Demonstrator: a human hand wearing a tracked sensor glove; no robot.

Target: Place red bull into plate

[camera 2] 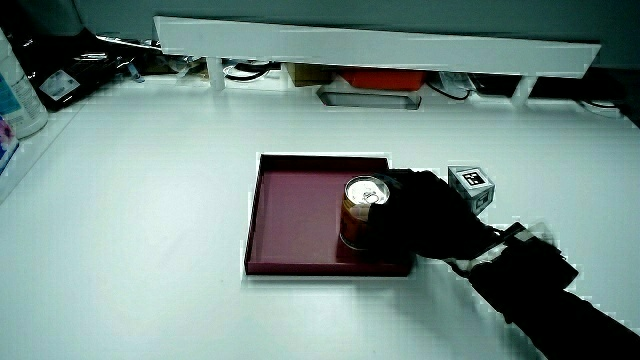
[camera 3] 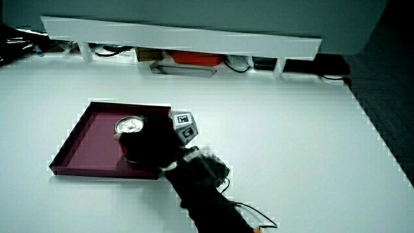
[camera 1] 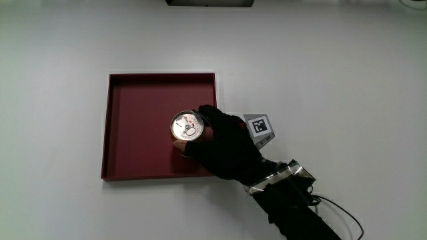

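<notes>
A Red Bull can (camera 1: 187,125) stands upright inside the dark red square plate (camera 1: 137,120), its silver lid facing up. The can (camera 2: 362,208) is seen in both side views (camera 3: 130,133) near the plate edge closest to the person. The gloved hand (camera 1: 223,140) is wrapped around the can's side, fingers curled on it. The patterned cube (camera 1: 260,128) sits on the back of the hand, over the plate's rim. The plate (camera 2: 290,215) shows in both side views (camera 3: 90,142). The forearm (camera 1: 293,207) reaches in from the person's edge of the table.
A low white partition (camera 2: 380,45) runs along the table's edge farthest from the person, with cables and a red box under it. A bottle (camera 2: 15,95) stands at the table's edge in a side view. A black cable (camera 1: 347,213) trails from the forearm.
</notes>
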